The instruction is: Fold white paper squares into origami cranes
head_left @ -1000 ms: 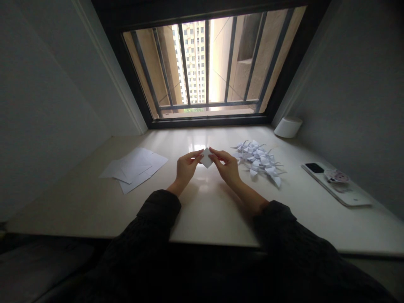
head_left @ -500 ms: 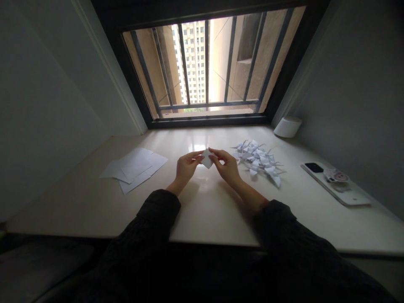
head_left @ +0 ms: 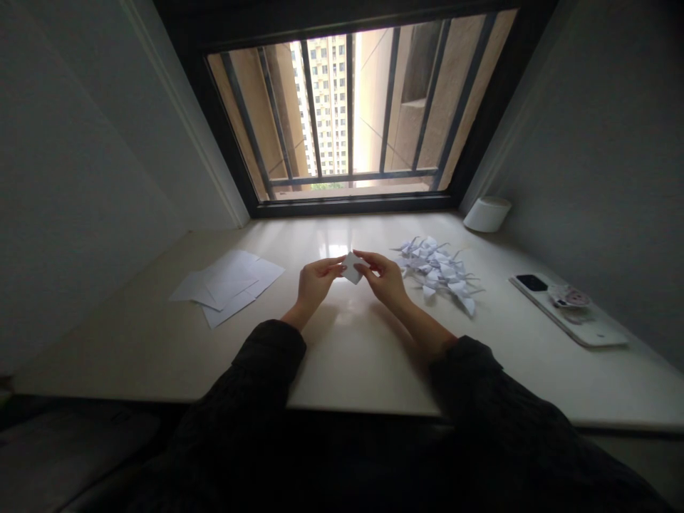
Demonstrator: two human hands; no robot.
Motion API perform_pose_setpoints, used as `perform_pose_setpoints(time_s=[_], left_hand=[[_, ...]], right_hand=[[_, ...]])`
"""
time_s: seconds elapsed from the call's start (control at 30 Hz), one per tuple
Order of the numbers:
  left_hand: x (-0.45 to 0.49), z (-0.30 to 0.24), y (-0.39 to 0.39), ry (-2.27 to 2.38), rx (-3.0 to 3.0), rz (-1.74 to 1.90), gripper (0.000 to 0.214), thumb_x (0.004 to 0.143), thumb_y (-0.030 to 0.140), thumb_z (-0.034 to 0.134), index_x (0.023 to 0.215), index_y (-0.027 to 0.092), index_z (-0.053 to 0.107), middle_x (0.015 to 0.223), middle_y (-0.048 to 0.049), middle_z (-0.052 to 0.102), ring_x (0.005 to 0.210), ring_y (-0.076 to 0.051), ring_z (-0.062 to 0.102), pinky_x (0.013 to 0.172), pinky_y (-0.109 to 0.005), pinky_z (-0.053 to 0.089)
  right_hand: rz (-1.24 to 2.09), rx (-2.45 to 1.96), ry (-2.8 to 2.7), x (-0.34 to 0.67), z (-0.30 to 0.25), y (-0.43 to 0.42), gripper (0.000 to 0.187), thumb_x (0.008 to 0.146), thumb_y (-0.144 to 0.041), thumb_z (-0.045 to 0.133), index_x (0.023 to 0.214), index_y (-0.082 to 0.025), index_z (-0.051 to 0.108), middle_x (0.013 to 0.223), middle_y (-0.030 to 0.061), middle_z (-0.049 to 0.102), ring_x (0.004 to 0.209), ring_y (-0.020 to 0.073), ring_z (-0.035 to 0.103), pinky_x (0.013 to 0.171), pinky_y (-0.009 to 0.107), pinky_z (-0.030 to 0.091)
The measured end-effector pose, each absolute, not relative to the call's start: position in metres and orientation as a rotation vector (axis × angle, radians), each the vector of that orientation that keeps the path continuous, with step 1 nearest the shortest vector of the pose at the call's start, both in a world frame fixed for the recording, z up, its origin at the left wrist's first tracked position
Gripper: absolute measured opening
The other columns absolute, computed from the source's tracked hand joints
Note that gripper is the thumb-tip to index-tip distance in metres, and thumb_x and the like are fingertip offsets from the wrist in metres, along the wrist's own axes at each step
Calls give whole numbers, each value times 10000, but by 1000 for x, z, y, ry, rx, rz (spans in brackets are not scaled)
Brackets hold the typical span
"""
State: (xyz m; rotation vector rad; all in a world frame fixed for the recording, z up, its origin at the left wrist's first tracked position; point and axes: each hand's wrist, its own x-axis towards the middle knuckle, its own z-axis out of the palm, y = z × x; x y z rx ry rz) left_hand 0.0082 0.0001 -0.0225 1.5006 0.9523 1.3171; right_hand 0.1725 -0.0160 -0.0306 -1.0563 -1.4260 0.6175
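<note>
The left hand [head_left: 315, 281] and right hand [head_left: 387, 279] have their grips nearly closed, pinching a small folded white paper [head_left: 351, 268] from both sides above the counter [head_left: 342, 363]. Paper cranes [head_left: 438, 269] lie just beside the right hand, loose sheets [head_left: 224, 288] further left. The counter's front edge [head_left: 363, 412] is well apart from the hands.

On the desk [head_left: 353, 370], loose paper sheets [head_left: 227, 287] lie to the left and a heap of folded paper cranes [head_left: 438, 267] to the right, with a smartphone [head_left: 566, 310] further right still (back facing up, by the look of it). A piece of folded paper [head_left: 351, 268] sits between the left hand [head_left: 316, 280] and right hand [head_left: 387, 278]. A cylindrical container [head_left: 487, 214] stands in the back right corner, beside the barred window [head_left: 347, 107].
</note>
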Motion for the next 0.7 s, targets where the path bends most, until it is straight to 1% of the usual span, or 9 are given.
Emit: perform_pose_setpoints(time_s=[0.13, 0.3, 0.53, 0.7], left_hand=[[8, -23, 0, 974, 1502, 1329, 387, 649, 388, 754, 973, 178, 733, 866, -77, 737, 732, -196, 674, 740, -353, 544], [9, -17, -4, 952, 1527, 1293, 386, 662, 390, 743, 987, 183, 726, 848, -69, 737, 760, -200, 676, 730, -336, 543], [10, -13, -7, 1034, 1452, 1264, 375, 669, 423, 732, 958, 185, 732, 833, -64, 736, 737, -183, 663, 651, -292, 525], [10, -14, -6, 1065, 1374, 1256, 362, 644, 404, 755, 941, 196, 739, 864, -70, 737, 764, -189, 662, 667, -300, 513]], right_hand=[[616, -1067, -1437, 173, -30, -17, 321, 776, -329, 613, 1081, -259, 685, 1031, 35, 701, 832, 188, 627, 767, 343, 522], [514, -1080, -1501, 172, -25, -22, 307, 803, -327, 581, 1088, -271, 681, 980, 34, 696, 817, 187, 615, 731, 331, 515], [447, -1070, -1562, 172, -22, -25, 311, 825, -325, 563, 1114, -277, 668, 965, 38, 686, 778, 181, 600, 718, 329, 500], [425, -1071, -1588, 174, -21, -26, 310, 829, -324, 558, 1116, -278, 667, 937, 35, 679, 742, 173, 584, 708, 324, 492]])
